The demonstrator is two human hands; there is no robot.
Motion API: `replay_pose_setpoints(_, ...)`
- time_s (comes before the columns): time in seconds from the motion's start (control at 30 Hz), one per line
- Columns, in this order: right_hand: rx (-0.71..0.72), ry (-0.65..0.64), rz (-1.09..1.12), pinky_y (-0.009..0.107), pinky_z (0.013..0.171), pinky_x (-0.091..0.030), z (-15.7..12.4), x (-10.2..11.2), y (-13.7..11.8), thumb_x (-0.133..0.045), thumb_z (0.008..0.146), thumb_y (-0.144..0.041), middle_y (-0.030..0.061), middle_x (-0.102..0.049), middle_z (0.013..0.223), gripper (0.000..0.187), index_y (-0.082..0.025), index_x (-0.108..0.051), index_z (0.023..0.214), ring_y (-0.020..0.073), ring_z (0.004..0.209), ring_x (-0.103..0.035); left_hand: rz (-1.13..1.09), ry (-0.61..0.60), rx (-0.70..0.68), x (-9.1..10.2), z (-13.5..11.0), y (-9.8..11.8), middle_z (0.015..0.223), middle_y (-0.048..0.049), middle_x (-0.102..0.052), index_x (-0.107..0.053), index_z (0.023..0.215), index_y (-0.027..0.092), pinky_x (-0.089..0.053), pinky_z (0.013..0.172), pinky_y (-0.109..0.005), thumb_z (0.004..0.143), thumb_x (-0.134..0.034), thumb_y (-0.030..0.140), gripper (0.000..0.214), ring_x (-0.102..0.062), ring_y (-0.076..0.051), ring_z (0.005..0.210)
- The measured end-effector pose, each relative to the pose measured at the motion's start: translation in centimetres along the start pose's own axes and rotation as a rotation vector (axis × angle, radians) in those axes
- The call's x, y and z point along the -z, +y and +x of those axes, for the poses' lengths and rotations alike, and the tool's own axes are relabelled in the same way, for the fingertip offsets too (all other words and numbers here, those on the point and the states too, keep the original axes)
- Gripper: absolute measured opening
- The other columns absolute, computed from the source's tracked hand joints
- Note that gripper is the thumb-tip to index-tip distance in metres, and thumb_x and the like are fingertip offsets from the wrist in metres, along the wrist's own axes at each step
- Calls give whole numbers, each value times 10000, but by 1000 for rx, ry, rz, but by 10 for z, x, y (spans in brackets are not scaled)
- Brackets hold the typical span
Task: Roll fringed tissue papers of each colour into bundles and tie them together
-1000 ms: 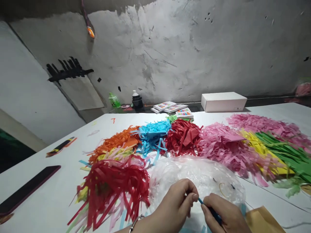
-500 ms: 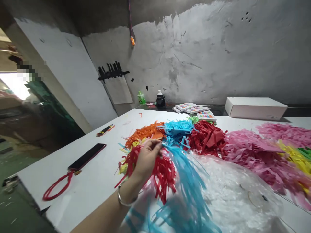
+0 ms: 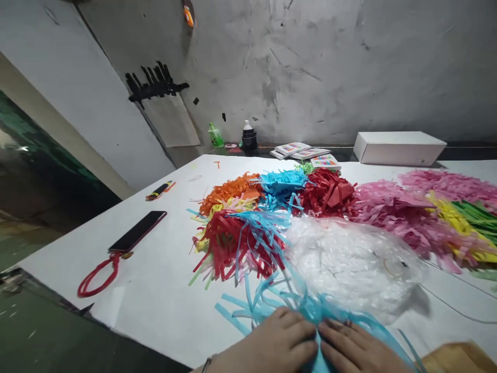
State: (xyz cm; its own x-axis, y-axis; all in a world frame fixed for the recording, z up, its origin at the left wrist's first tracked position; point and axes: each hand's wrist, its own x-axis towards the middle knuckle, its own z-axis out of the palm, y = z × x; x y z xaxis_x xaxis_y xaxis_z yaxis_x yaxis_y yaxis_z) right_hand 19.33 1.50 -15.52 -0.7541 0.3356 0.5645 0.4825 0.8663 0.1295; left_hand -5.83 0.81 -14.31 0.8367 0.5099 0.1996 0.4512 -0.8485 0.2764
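Near the table's front edge, my left hand and my right hand meet at a sheet of blue fringed tissue paper. The fingers of both are pressed close together and pinch the paper between the hands. Its loose strips spread forward and to both sides; the lower part is hidden by my hands. Just beyond lies a small bundle of blue tissue fringe, resting on top of red tissue fringe with yellow and pink strips beneath.
Orange, blue and dark red fringe piles line up behind. A clear plastic bag lies right of centre, beside pink fringe. A phone with a red strap and a cutter lie left. A white box stands behind.
The blue fringe bundle that my left hand held by its end now lies on the red fringe, released. My left hand has drawn back to the front edge, and my right hand has come into view.
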Motion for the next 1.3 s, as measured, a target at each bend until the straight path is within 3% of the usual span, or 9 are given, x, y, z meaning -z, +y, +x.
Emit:
replay_pose_setpoints(0.23, 96, -62, -6, 398, 986, -465, -9, 22, 35, -502, 1008, -329, 110, -715, 1181, 328, -126, -645, 1223, 217, 1085, -650, -7, -16, 153, 15, 2, -1, 1322, -97, -589, -531, 1268, 223, -397, 1016, -439, 845, -703, 493, 530, -529, -287, 1151)
replay_pose_setpoints(0.37, 298, 42, -128, 369, 924, -459, -10, 24, 83, -459, 1013, -159, 62, -737, 975, 233, -121, -680, 1076, 164, 933, -656, -11, -13, 185, 14, 2, 3, 1326, -86, -585, -532, 1273, 242, -398, 1004, -446, 853, -699, 430, 490, -529, -291, 1137)
replay_pose_setpoints(0.5, 387, -56, -191, 331, 757, -475, 7, 46, 115, -454, 1000, -116, 34, -699, 866, 230, -153, -676, 959, 142, 748, -613, -7, 11, 186, 12, 3, 4, 1313, -102, -591, -563, 1222, 223, -417, 968, -433, 879, -652, 407, 400, -537, -286, 1107)
replay_pose_setpoints(0.63, 72, -111, -57, 314, 704, -492, 24, 55, 65, -453, 1011, -199, 61, -672, 814, 247, -150, -661, 887, 161, 740, -613, -13, 24, 200, 11, 5, 7, 1305, -96, -601, -569, 1209, 213, -428, 978, -452, 884, -649, 363, 366, -539, -293, 1117)
replay_pose_setpoints(0.77, -197, 157, -98, 305, 864, -494, 19, 9, -38, -378, 953, -81, 111, -734, 1005, 312, -118, -677, 1036, 186, 939, -669, -29, 35, 216, 9, 9, 14, 1280, -104, -619, -575, 1211, 193, -448, 993, -437, 901, -624, 268, 323, -549, -282, 1127)
replay_pose_setpoints(0.87, -293, 200, -182, 337, 964, -446, 8, -27, -80, -410, 901, -61, 113, -755, 1015, 311, -104, -686, 1038, 208, 1020, -672, -16, -4, 213, 12, 9, 15, 1291, -115, -616, -566, 1244, 181, -469, 977, -420, 892, -643, 277, 373, -568, -277, 1110)
replay_pose_setpoints(1.0, -448, 108, -132, 432, 1048, -380, -8, -24, -72, -423, 990, -257, 126, -727, 1154, 323, -119, -675, 1136, 257, 1104, -647, 109, -4, 294, 21, -1, 2, 1316, -150, -604, -571, 1242, 172, -492, 914, -463, 876, -675, 463, 479, -585, -318, 1092)
replay_pose_setpoints(1.13, -477, 40, -139, 394, 999, -380, -18, -5, -58, -479, 995, -385, 103, -723, 1170, 354, -150, -673, 1175, 253, 1065, -655, 268, 141, 502, 24, -8, -5, 1249, -146, -640, -626, 1109, 175, -477, 904, -512, 947, -588, 328, 226, -590, -330, 1087)
replay_pose_setpoints(1.3, -521, 185, -22, 419, 1022, -362, -11, -10, -75, -357, 1018, -190, 71, -764, 968, 342, -181, -699, 1009, 198, 877, -686, 91, 88, 175, 21, 1, 26, 1415, -167, -551, -526, 1334, 159, -364, 1112, -538, 925, -602, 420, 492, -475, -332, 1312)
